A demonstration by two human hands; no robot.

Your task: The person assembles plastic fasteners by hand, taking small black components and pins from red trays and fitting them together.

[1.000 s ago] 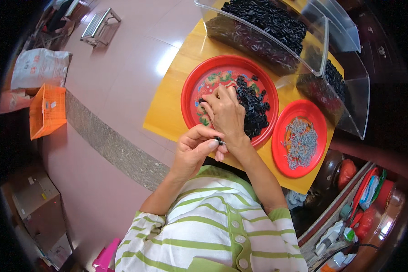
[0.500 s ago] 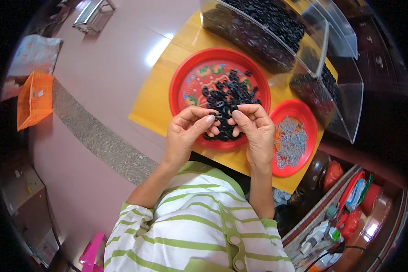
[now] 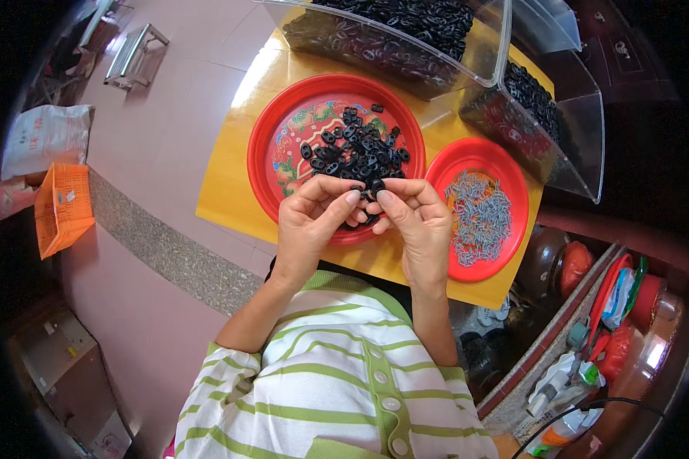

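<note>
Above the near part of a large round red tray, my left hand and my right hand meet fingertip to fingertip. My left thumb and forefinger pinch a small dark piece, mostly covered by the fingers. A black plastic cord-lock part sits between my right thumb and forefinger. The two pieces are close together; whether they touch is hard to make out. Below lies a heap of oval two-holed black cord-lock parts. To the right, a smaller red tray holds many grey metal springs.
Clear plastic bins full of black parts stand behind the trays on a yellow tabletop. An orange basket and a metal stool are on the floor at left. Jars and bags crowd a shelf at right.
The two pinched pieces have come closer together, and the spring seen between the hands is now hidden. The trays and bins have shifted left and slightly up in view.
</note>
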